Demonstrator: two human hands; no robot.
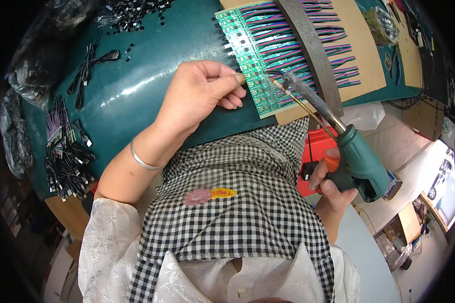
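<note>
A panel of green circuit boards (237,38) lies on cardboard, with rows of black, red and blue wires (273,35) running off its right side. At the panel's left edge, my left hand (203,91) is closed in a pinch; whatever sits between thumb and fingers is too small to make out. My right hand (331,184) grips a green soldering gun (356,149) by its handle, near the orange trigger. The gun's hot tip, with a thin metal tube alongside, hovers over or touches the boards where the wires join; I cannot tell which.
A dark curved metal bar (313,55) lies across the wires on the cardboard (364,60). Black cables (68,166) pile up at the table's left, with a coiled cable (86,68) beyond. Small black parts (131,12) are heaped at the back. A red object (318,144) is beside my lap.
</note>
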